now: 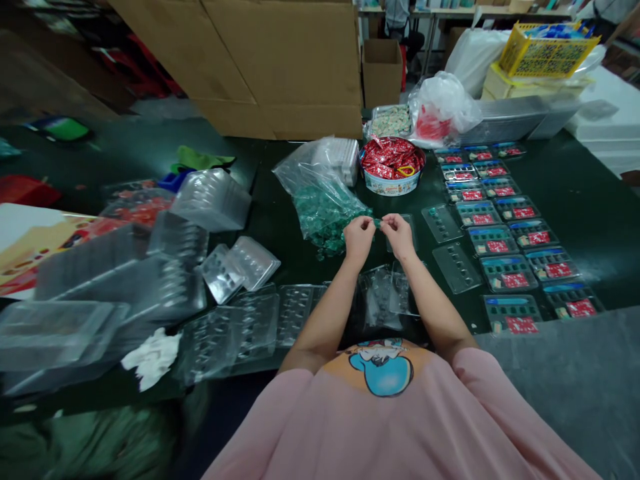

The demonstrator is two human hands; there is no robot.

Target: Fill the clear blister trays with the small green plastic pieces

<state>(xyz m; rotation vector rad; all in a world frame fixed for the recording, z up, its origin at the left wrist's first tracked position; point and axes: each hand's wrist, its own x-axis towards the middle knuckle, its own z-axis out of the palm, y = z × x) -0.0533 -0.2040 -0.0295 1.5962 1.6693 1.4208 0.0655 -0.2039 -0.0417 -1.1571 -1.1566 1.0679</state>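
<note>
Dk green table, person's 2 hands nearly meeting above it.
Clock dirs from hands: clear tray stacks approx. 8–9 o'clock; rows of filled trays w/ red packets approx. 3 o'clock; clear plastic bag w/ green pieces, mouth end spread toward 10, contents nearest at 9; round tub of red packets approx. 12–1. L hand & R hand: fingertips pinched narrow, both on sm. green piece btwn them, just rt of bag.
</note>
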